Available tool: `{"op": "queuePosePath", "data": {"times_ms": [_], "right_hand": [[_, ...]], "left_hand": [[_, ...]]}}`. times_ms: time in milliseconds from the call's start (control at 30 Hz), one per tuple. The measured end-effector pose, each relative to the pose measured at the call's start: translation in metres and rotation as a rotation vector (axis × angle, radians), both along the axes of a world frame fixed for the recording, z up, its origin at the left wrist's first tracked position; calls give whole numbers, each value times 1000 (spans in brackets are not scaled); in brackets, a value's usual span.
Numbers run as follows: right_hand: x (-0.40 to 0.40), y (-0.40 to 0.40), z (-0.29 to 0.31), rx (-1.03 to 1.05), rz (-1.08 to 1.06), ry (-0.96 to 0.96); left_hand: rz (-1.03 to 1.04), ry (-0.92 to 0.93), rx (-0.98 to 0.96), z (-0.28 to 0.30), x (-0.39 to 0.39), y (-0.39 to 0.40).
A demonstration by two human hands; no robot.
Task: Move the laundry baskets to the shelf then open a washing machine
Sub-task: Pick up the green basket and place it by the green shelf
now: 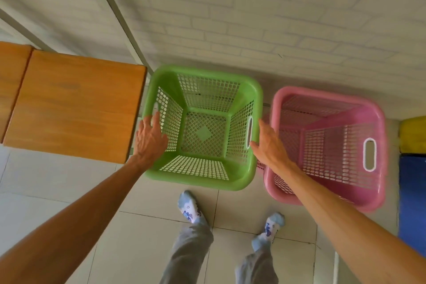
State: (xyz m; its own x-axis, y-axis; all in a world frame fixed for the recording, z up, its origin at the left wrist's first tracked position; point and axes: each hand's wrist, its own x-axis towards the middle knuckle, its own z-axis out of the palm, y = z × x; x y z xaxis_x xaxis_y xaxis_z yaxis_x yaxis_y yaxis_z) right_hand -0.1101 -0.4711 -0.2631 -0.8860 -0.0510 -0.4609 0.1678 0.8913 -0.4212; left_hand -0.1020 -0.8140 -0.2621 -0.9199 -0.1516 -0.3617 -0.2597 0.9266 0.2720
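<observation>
A green basket (202,129) stands on the tiled floor (147,226) by the white brick wall (276,18) — a pink basket (327,147) just beside it, a wooden shelf (76,104) on its other side. The left hand (149,138) and right hand (268,143), fingers spread, flank the green basket's side rims.

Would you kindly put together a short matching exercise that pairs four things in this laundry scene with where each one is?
Things:
1. green plastic mesh laundry basket
2. pink plastic mesh laundry basket
3. wooden shelf board
4. blue and yellow items

Places:
A. at the far right edge of the view
B. between the left hand and the right hand
C. left of the green basket
D. on the floor, right of the green basket

Pairs: 1-B, 2-D, 3-C, 4-A
</observation>
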Motion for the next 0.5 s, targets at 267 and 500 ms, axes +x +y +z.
{"op": "queuePosePath", "data": {"times_ms": [267, 500], "right_hand": [[-15, -25, -36, 159, -159, -29], [-14, -35, -51, 248, -204, -23]], "left_hand": [[23, -42, -103, -38, -28, -37], [-14, -4, -115, -61, -29, -33]]}}
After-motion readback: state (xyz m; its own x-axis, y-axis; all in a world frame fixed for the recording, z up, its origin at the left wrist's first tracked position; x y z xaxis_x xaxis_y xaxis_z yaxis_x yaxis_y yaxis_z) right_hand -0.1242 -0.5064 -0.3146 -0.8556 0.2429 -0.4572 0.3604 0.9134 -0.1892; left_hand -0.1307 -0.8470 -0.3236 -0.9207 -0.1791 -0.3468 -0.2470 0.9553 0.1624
